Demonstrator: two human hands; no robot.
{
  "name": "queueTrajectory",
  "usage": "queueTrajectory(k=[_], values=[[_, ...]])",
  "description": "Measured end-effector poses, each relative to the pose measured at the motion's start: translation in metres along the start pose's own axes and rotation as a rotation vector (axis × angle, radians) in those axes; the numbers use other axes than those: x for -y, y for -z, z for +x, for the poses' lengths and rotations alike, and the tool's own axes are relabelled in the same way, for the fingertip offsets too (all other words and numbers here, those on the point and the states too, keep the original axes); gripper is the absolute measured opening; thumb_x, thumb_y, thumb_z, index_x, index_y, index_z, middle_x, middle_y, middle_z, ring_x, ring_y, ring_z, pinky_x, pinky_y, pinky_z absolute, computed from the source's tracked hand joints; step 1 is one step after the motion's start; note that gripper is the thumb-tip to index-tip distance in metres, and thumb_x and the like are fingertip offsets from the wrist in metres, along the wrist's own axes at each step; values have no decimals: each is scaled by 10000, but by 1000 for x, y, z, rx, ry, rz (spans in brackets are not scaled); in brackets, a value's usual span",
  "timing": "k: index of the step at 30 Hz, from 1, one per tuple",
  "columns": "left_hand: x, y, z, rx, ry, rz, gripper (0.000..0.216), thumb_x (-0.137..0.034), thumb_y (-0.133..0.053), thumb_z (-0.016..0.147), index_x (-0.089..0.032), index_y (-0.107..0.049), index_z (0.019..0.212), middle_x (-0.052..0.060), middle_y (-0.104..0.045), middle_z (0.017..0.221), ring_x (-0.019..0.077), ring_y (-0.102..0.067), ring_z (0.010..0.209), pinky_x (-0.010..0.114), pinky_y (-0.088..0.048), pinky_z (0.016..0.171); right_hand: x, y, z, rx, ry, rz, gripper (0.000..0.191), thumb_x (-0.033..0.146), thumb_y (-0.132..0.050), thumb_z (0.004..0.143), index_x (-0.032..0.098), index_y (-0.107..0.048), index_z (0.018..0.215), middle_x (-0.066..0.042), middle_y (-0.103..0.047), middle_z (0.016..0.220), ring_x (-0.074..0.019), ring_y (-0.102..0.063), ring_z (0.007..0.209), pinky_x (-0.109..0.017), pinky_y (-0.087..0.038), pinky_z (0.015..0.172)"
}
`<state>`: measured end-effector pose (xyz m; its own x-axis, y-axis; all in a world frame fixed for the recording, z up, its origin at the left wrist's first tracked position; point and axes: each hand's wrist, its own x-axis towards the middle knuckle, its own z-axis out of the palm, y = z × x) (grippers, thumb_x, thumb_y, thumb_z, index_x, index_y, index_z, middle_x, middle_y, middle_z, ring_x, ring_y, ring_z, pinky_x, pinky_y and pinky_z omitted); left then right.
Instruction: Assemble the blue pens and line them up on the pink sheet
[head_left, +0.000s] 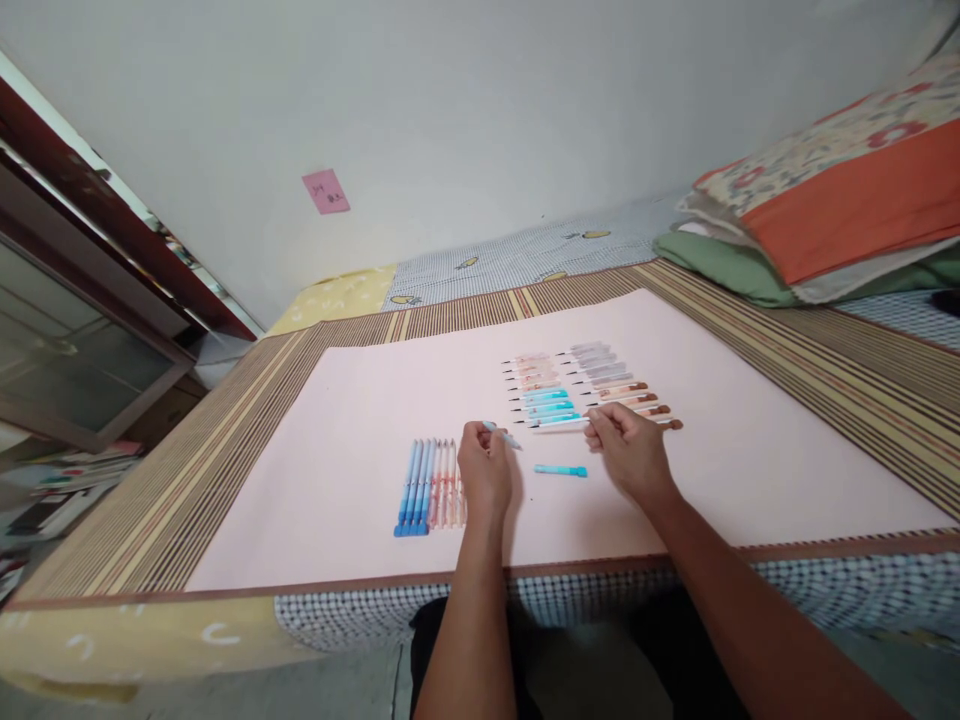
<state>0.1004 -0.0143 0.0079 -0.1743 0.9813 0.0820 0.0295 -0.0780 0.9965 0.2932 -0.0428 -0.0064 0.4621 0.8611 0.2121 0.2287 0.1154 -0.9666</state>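
My left hand (pixel 484 468) is closed round a light blue pen part (pixel 501 433), its tip poking out to the right. My right hand (pixel 628 448) pinches a thin white pen refill (pixel 561 424) that points left, low over the pink sheet (pixel 360 420). A turquoise pen cap (pixel 560 470) lies loose between the two hands. Left of my left hand is a row of several blue and pink pens (pixel 429 485). Beyond the hands lie two columns of pen pieces: pink and turquoise ones (pixel 541 387), grey and brown ones (pixel 619 382).
The pink sheet rests on a striped mat (pixel 225 440) over a bed. Folded bedding and an orange pillow (pixel 847 195) sit at the far right. A pink note (pixel 325 191) is stuck on the wall. A cabinet (pixel 82 300) stands to the left.
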Motion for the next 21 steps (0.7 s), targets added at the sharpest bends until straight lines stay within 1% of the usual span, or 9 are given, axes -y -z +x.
queueTrajectory(k=[5,10,13,18,21], values=[[-1,3,2,-10,40,-17,101,-260,-680,832,-205,-596,840,44,-693,782,187,-659,733,300,-474,738,-1,1,0,25,13,-42,330,500,-602,883,196,-631,756,-18,-639,649,-164,-593,559,-295,-526,555],[1,3,2,13,-15,78,73,-249,-625,868,-214,-573,830,42,-692,765,187,-652,711,298,-461,719,-8,3,1,96,49,-111,336,484,-565,906,206,-612,724,-19,-653,641,-168,-600,559,-290,-497,554],[4,2,2,-2,-53,145,75,-237,-622,867,-224,-568,816,41,-684,759,192,-636,707,296,-439,709,-8,3,0,137,56,-168,345,470,-547,916,215,-591,689,-11,-646,616,-166,-591,539,-287,-472,544],[5,1,0,-24,-67,208,87,-216,-659,833,-232,-580,800,26,-646,728,195,-595,689,297,-402,705,-4,0,-2,134,52,-197,308,439,-547,911,221,-587,697,-5,-646,633,-168,-596,539,-291,-463,553],[3,1,0,-20,-76,254,80,-209,-636,846,-233,-575,798,26,-639,734,197,-586,695,298,-388,700,-4,-3,-2,128,64,-195,296,434,-540,915,220,-599,719,-11,-657,656,-172,-606,550,-294,-467,568]])
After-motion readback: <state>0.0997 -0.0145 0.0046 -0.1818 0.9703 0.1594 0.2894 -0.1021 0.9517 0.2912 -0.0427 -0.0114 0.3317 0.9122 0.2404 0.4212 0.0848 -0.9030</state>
